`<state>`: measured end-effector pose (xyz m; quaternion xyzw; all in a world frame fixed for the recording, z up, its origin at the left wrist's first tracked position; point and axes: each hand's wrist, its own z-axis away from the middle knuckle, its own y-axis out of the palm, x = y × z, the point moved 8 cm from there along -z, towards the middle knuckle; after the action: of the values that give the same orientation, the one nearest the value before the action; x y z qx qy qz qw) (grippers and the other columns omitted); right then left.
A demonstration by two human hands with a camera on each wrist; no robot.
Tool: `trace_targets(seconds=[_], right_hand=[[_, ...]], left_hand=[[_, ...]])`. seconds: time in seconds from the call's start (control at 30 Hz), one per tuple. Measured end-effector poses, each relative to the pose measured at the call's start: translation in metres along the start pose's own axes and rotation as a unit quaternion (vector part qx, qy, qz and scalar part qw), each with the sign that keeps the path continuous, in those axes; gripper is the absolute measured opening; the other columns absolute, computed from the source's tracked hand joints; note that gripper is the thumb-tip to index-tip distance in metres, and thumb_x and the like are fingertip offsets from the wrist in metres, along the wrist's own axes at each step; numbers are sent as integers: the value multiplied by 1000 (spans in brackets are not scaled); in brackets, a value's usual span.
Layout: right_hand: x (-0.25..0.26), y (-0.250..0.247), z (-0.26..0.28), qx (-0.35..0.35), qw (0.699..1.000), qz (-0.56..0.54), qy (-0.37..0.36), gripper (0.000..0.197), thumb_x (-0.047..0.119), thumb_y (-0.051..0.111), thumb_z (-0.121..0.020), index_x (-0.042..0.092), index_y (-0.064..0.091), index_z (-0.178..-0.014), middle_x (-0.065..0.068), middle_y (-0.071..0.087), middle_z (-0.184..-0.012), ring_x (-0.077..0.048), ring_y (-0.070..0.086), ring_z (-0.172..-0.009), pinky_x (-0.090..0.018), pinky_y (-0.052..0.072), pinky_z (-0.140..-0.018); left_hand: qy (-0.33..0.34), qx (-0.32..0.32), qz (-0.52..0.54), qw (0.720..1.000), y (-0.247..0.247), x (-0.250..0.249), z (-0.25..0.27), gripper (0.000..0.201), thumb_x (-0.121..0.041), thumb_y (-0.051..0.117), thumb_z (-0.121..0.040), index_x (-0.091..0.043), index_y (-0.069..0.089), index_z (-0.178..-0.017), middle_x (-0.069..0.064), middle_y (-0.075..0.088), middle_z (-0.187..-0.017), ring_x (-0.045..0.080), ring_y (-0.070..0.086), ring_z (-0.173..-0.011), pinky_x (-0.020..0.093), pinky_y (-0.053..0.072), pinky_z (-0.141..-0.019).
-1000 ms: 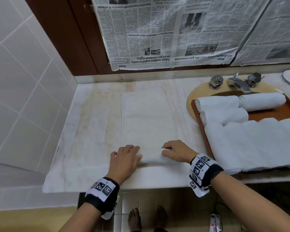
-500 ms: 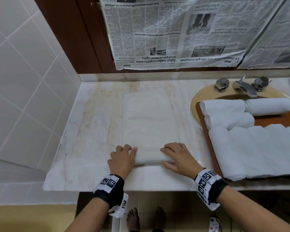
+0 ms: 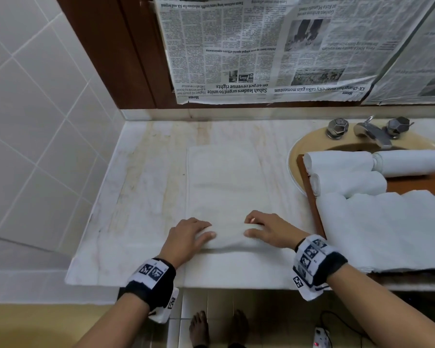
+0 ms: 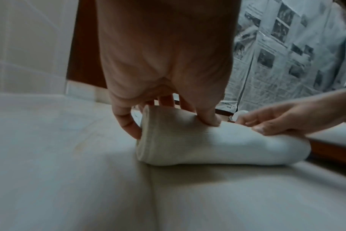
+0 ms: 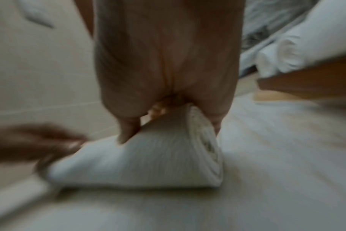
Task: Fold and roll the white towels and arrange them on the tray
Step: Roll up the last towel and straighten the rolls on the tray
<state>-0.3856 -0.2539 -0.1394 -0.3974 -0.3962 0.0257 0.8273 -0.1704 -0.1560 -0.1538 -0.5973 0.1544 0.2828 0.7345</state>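
Head view: left hand (image 3: pixel 186 237) and right hand (image 3: pixel 269 231) curl over the ends of the half-rolled white towel (image 3: pixel 226 197) (soft, light, probably springy); gripping near both ends keeps it tight.

Head view: high, looking forward and down across the counter (image 3: pixel 146 197); sink (image 3: pixel 312 146) at 2 o'clock, tiled wall at 9 o'clock.
Left wrist view: low and close behind the left hand (image 4: pixel 164 65), facing 1 o'clock along the counter.
Right wrist view: low, close, blurred, behind the right hand (image 5: pixel 168 62), facing 11 o'clock.
Shared by all three: the towel roll (image 3: pixel 226 241) (image 4: pixel 217 146) (image 5: pixel 148 159) and both hands.
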Motion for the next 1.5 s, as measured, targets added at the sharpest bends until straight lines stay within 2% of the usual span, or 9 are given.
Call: trace_targets(seconds=[0.17,0.3,0.6,0.73,0.83,1.1,1.23,1.37,1.5], right_hand=[[33,6,20,-243,918,281,-141,21,22,58,-91,18,62,-112,-3,59,-105,-26,58,-85,-36,44,-72],[23,18,16,-188,920,307,-153,52,55,49,-89,17,60,-123,-1,60,-115,-23,58,-99,-38,45,-84],[8,-4,-29,106,993,58,-6,55,59,64,-87,23,60,-130,-3,55,-121,-20,48,-115,-38,37,-100],[7,-18,-29,-32,995,94,-33,51,57,55,-92,19,59,-126,0,53,-122,-21,51,-113,-40,41,-97],[32,-11,-16,-191,944,228,-141,46,51,43,-92,14,61,-114,-3,58,-111,-26,56,-97,-40,43,-84],[23,-16,-56,-16,993,98,-64,53,58,66,-84,23,63,-125,4,62,-116,-17,54,-109,-30,38,-94],[18,-17,-61,36,999,-4,-13,52,56,72,-81,23,67,-121,9,63,-114,-13,55,-111,-32,41,-98],[31,-21,-47,-146,972,181,-45,67,68,43,-84,20,58,-129,2,59,-124,-21,56,-110,-39,42,-95],[44,-6,-45,-212,931,288,-79,66,63,56,-77,15,60,-122,-2,63,-114,-26,61,-99,-43,46,-89]], left_hand=[[-46,6,53,998,-5,10,-23,46,-72,50,-84,-38,73,-102,-17,72,-105,6,63,-103,36,49,-94],[-77,-38,41,995,-7,4,-28,40,-65,46,-86,-41,70,-106,-18,66,-113,11,60,-112,43,47,-95],[53,-101,-91,989,8,-24,7,60,-71,40,-88,-34,56,-132,-12,56,-131,15,48,-124,53,32,-111],[38,-20,-35,998,3,-8,-25,71,-83,34,-82,-36,60,-128,-10,63,-122,15,56,-112,42,43,-98],[6,16,-18,1000,-4,-4,-45,71,-84,32,-77,-34,64,-114,-8,64,-102,14,59,-98,40,47,-88],[37,-5,-155,987,-14,-23,-42,64,-74,28,-88,-41,44,-140,-15,44,-141,17,39,-131,54,25,-113],[74,-15,-105,992,-14,-18,-41,79,-81,32,-74,-37,52,-137,-13,51,-137,16,46,-126,39,30,-109],[49,17,-2,999,-20,-3,-65,71,-80,47,-72,-36,63,-126,-13,63,-124,14,54,-116,33,40,-100],[29,71,28,997,-25,0,-83,68,-76,53,-73,-33,63,-124,-12,63,-124,12,55,-118,41,43,-99]])
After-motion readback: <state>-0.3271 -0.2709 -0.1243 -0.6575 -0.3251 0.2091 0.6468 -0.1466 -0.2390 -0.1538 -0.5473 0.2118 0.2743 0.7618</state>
